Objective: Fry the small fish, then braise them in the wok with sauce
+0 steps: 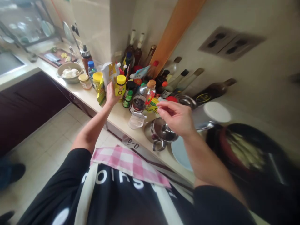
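My left hand [112, 95] is at the lower part of a white spouted pouch [110, 72], its fingers closed against it. Directly to its right stands a bottle with a yellow cap [120, 87]; a yellow-green packet [101, 93] is on its other side. My right hand [177, 117] is raised over the counter, thumb and fingertips pinched together; whatever is between them is too small to make out. A thin red piece [150, 98] shows just left of those fingertips. Below are a steel pot [164, 129] and a clear plastic container [136, 120].
Sauce bottles crowd along the wall, with a dark bottle [213, 91] at right. A bowl of white food [69, 71], a jar [84, 82] and a cutting board with a knife [56, 58] lie left. A pan with green vegetables [245, 150] and a pale blue plate [180, 153] are at right.
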Action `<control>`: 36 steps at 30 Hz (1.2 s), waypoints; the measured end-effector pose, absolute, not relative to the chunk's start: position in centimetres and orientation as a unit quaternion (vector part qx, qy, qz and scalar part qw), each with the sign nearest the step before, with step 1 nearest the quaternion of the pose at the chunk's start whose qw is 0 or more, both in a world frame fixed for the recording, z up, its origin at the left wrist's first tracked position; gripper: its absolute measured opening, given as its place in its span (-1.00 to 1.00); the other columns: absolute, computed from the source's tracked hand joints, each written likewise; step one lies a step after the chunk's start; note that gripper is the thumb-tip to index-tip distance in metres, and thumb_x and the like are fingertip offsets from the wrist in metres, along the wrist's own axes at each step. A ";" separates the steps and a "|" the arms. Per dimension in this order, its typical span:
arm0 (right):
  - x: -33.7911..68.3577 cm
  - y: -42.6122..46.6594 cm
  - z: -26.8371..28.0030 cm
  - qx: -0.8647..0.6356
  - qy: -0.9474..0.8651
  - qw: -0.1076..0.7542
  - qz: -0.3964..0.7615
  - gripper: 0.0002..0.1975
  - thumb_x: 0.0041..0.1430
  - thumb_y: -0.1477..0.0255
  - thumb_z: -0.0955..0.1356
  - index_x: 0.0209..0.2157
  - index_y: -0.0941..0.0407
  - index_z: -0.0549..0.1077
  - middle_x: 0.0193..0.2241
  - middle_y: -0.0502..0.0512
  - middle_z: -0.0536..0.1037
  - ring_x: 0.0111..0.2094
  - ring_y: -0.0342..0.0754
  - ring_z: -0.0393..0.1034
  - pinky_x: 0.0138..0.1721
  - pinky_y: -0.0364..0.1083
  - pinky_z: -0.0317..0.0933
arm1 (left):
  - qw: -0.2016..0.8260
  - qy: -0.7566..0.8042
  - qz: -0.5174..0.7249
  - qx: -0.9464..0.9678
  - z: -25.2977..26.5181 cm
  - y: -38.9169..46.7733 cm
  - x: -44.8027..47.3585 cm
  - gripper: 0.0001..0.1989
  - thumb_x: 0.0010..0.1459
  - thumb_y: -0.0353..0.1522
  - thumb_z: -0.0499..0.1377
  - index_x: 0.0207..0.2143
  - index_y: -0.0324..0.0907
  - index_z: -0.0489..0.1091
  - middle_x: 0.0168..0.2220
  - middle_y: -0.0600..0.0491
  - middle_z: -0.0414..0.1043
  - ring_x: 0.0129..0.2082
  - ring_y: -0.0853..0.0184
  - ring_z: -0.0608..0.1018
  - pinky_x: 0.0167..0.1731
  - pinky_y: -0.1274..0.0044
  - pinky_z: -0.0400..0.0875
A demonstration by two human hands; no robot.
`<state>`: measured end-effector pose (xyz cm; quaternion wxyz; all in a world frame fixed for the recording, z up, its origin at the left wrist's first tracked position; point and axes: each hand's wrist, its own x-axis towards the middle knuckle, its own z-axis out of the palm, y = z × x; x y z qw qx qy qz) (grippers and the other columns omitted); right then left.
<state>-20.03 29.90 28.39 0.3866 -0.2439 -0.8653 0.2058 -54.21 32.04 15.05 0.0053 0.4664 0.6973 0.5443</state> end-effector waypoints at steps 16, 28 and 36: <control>-21.3 30.4 28.5 -0.357 -0.822 0.399 0.196 -0.82 0.17 0.37 0.38 -0.22 0.10 0.58 -0.40 0.05 0.56 -0.46 -0.13 0.42 -0.41 -0.13 0.36 | 0.009 0.732 0.492 0.471 15.9 36.3 -54.9 -0.40 -0.13 -0.30 0.43 -0.04 -0.30 0.34 -0.07 -0.12 0.47 0.03 0.09 0.46 0.06 0.33 0.34; -24.1 32.6 28.7 -0.367 -0.812 0.415 0.183 -0.79 0.16 0.40 0.38 -0.17 0.12 0.57 -0.38 0.06 0.56 -0.42 -0.12 0.45 -0.37 -0.13 0.37 | 0.052 0.640 0.479 0.598 15.7 25.6 -51.6 -0.37 -0.10 -0.25 0.40 0.02 -0.16 0.29 -0.08 -0.04 0.42 -0.07 0.15 0.49 -0.05 0.37 0.40; -29.4 37.7 30.3 -0.341 -0.856 0.371 0.117 -0.75 0.14 0.41 0.35 -0.13 0.09 0.55 -0.37 0.04 0.57 -0.40 -0.08 0.47 -0.31 -0.07 0.39 | 0.099 0.552 0.482 0.673 13.5 25.9 -47.0 -0.44 -0.05 -0.27 0.38 -0.01 -0.17 0.28 -0.15 -0.04 0.41 -0.15 0.20 0.45 -0.14 0.40 0.39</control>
